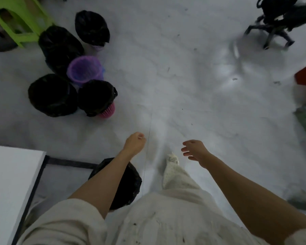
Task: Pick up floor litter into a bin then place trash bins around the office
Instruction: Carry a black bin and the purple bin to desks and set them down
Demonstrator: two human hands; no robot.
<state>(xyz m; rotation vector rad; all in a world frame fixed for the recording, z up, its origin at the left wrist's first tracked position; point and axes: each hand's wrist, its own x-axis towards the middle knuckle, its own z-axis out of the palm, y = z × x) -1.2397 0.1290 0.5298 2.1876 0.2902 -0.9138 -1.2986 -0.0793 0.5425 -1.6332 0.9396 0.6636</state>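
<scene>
A person looks down at a pale floor, both bare forearms reaching forward in the lower half of the frame. The left hand has its fingers curled in; whether it holds anything is unclear. The right hand hangs with fingers loosely spread, holding nothing. Under the left forearm stands a bin lined with a black bag. At upper left is a cluster of bins, most lined with black bags, with one unlined purple bin among them, next to a green stool. A white table fills the lower left corner. A black chair base sits at upper right.
</scene>
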